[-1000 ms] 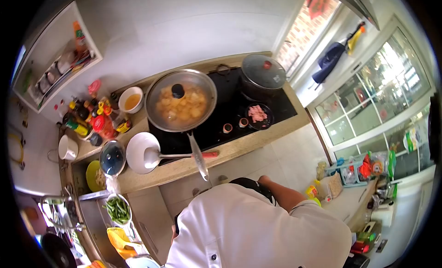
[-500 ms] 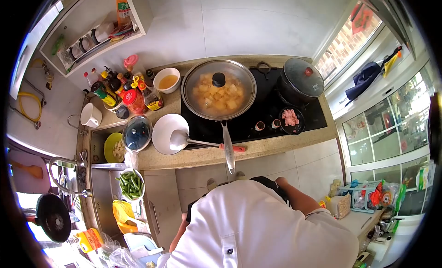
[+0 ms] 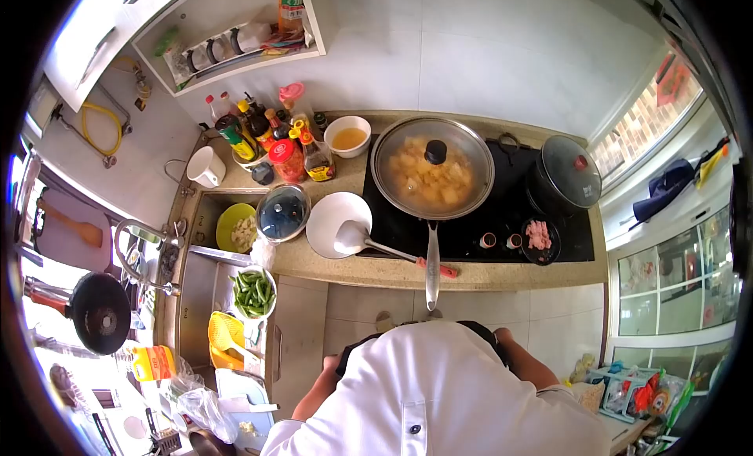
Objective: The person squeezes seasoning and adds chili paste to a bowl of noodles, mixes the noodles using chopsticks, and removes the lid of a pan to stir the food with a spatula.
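Note:
Both arms hang down beside my white shirt. My left hand [image 3: 331,365] is at the dark shorts on the left, its fingers hidden. At the other side of the waist is my right hand [image 3: 503,336], fingers likewise out of sight. Ahead of me, a frying pan [image 3: 433,276] with its handle toward me stands on the cooktop [image 3: 463,248] under a glass lid [image 3: 436,152]; yellowish chunks in broth show through. A spatula [image 3: 353,238] rests in a white bowl [image 3: 320,222], its red-ended handle passing beneath the pan handle. Neither hand touches these.
A lidded black pot [image 3: 566,174] and a small dish of pink chopped meat [image 3: 538,236] are at the right. Sauce bottles [image 3: 318,159] and a bowl of broth [image 3: 347,137] stand left. Green peppers [image 3: 252,293] sit by the sink [image 3: 194,299]; a small pan [image 3: 100,313] is far left.
The view has swung left, so the counter and cooktop appear farther right and slightly lower. The pan, spatula and bowls keep their places; both arms stay down at my sides.

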The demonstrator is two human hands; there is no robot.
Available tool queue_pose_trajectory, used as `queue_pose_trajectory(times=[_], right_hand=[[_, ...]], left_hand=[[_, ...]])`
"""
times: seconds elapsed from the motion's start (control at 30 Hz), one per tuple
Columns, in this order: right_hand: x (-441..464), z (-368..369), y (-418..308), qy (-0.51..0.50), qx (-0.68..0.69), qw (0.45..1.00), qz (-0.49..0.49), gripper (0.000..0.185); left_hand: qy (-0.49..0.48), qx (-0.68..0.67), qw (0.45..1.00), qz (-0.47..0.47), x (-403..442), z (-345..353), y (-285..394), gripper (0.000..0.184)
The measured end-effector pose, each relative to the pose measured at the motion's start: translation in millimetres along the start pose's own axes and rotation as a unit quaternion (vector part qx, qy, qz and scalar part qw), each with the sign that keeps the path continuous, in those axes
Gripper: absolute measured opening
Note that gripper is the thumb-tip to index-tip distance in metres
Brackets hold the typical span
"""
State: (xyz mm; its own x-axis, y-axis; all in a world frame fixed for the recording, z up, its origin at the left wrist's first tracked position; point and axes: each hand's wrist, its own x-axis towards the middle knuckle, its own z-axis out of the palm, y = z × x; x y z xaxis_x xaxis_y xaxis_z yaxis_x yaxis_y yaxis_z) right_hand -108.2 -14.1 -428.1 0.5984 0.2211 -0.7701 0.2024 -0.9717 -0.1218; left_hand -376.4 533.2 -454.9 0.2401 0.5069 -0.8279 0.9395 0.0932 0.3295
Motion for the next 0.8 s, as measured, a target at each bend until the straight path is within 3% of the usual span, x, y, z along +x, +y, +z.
queue_pose_trajectory(times=[0.13, 0.17, 0.2, 0.23, 0.27, 0.33, 0.37, 0.4, 0.5, 0.6, 0.67, 0.73, 0.8], right_hand=[[6.0, -6.4, 5.9, 0.035, -0.039, 0.998, -0.027, 0.039], [3.5, -8.3, 8.6, 0.059, -0.062, 0.995, -0.059, 0.036], [-3.9, -19.6, 4.9, 0.056, -0.063, 0.995, -0.060, 0.036], [-10.5, -38.6, -1.9, 0.073, -0.168, 0.974, -0.130, 0.024], [-11.7, -53.5, -3.2, 0.088, -0.270, 0.938, -0.198, 0.029], [7.2, -64.0, 1.8, 0.019, -0.128, 0.967, -0.219, 0.020], [-5.1, -86.8, -10.5, -0.010, 0.103, 0.989, -0.104, 0.018], [-32.7, -122.6, -40.4, -0.037, 0.326, 0.944, 0.018, 0.018], [-61.8, -181.3, -80.2, -0.015, 0.299, 0.949, -0.096, 0.027], [-102.6, -243.0, -120.9, 0.041, 0.276, 0.936, -0.214, 0.028], [-111.8, -265.4, -135.3, 0.128, 0.256, 0.914, -0.287, 0.027], [-114.3, -286.8, -148.7, 0.125, 0.230, 0.921, -0.289, 0.028], [-108.5, -293.9, -156.9, 0.132, 0.264, 0.900, -0.321, 0.029]], left_hand=[[0.009, -0.064, 0.998, 0.014, -7.8, 4.8, -3.8, 0.061], [0.031, -0.011, 0.999, -0.004, -4.7, 3.6, -4.5, 0.054], [0.056, 0.053, 0.995, 0.066, 5.1, 7.3, -13.3, 0.052], [0.080, 0.117, 0.981, 0.135, 8.8, 9.3, -16.6, 0.050], [0.037, 0.043, 0.996, 0.066, 6.5, 5.9, -19.9, 0.050], [0.049, 0.137, 0.988, 0.052, 7.8, 1.3, -21.3, 0.055], [0.049, 0.146, 0.987, 0.040, 7.2, 0.9, -21.1, 0.055], [0.071, 0.114, 0.988, 0.079, 2.7, 0.9, -23.6, 0.058], [0.037, -0.068, 0.996, 0.043, -17.8, 7.5, -34.0, 0.044], [0.060, -0.027, 0.998, 0.025, -29.2, 15.6, -41.0, 0.037], [0.085, -0.018, 0.993, 0.077, -60.4, 20.4, -36.1, 0.038], [0.127, -0.035, 0.985, 0.109, -83.2, 32.9, -43.0, 0.034], [0.134, -0.030, 0.987, 0.083, -83.7, 46.8, -84.3, 0.033]])
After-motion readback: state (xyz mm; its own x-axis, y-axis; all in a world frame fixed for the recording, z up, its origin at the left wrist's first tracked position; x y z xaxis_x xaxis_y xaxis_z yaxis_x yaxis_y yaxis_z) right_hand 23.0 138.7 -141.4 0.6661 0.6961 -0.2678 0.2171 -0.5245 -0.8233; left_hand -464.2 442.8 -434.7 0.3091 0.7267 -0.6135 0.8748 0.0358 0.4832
